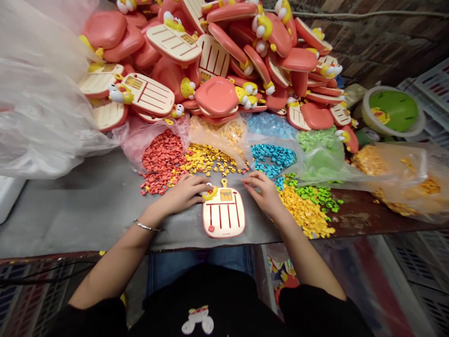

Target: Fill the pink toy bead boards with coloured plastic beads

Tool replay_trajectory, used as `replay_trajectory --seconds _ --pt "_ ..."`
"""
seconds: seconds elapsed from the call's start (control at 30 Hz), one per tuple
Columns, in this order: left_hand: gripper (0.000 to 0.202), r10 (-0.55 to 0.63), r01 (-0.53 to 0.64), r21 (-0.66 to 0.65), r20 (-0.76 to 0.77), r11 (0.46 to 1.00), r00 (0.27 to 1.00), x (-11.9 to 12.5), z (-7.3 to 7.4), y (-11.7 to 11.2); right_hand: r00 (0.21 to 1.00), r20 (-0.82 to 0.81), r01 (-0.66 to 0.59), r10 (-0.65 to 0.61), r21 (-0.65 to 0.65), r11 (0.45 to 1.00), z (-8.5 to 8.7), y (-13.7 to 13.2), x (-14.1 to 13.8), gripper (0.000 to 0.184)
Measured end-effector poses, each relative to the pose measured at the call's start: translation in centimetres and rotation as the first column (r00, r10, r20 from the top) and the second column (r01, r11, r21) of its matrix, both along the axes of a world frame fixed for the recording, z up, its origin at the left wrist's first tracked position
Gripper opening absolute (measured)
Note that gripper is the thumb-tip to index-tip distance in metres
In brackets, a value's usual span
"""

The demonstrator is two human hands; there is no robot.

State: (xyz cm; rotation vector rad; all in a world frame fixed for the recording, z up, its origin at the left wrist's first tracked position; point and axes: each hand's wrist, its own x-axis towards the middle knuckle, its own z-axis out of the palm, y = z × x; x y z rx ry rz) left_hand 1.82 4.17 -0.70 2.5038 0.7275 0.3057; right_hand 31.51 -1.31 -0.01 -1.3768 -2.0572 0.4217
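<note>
A flat cream toy board (224,217) with a red rim, dark slots and a small picture window lies on the grey table covering. One small red piece (211,228) sits at the lower end of its left slot. My left hand (187,193) grips the yellow, big-eyed head (210,193) at the board's upper left corner. To the right of the board, my right hand (262,191) hovers with thumb and fingertips brought together; whatever is between them is too small to make out. Loose red pieces (163,161) and yellow pieces (203,158) lie just beyond my hands.
Behind, a tall heap of similar red-backed toys (217,96) fills the table's rear. Blue pieces (271,158), green pieces (321,196) and yellow-orange pieces (305,213) spill near my right arm. A clear plastic bag (52,103) stands left; a green-bottomed tub (394,110) is far right.
</note>
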Motion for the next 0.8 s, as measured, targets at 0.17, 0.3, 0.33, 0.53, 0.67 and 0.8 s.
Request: replay_trajectory --seconds 0.17,0.3,0.33,0.53,0.67,0.8 --pt "0.027 0.004 -0.004 0.023 0.001 1.000 1.000 0.0 -0.1 0.0 0.984 0.141 -0.099 0.106 -0.057 0.994 0.2 -1.2 -2.1 0.017" --pt "0.027 0.002 -0.002 0.033 -0.002 0.999 1.000 0.0 -0.1 0.0 0.959 0.269 -0.081 0.090 -0.043 0.996 -0.5 -1.1 -2.5 0.018" --pt "0.026 0.002 -0.002 0.039 -0.001 0.999 1.000 0.0 -0.1 0.0 0.959 0.269 -0.085 0.093 -0.042 0.995 -0.7 -1.1 -2.5 0.019" --pt "0.024 0.013 -0.013 0.059 0.000 0.998 1.000 0.1 -0.1 -0.1 0.991 0.090 -0.093 0.095 -0.029 0.995 -1.2 -1.3 -2.4 0.020" --pt "0.024 0.018 -0.018 0.058 0.001 0.998 1.000 0.1 -0.2 -0.2 0.992 -0.012 -0.129 0.129 -0.087 0.988 -0.9 -2.9 -1.9 0.020" --pt "0.023 0.012 -0.012 0.041 -0.002 0.999 1.000 0.2 -0.3 -0.3 0.982 -0.114 -0.167 0.150 -0.168 0.972 -1.1 -3.5 -2.9 0.019"
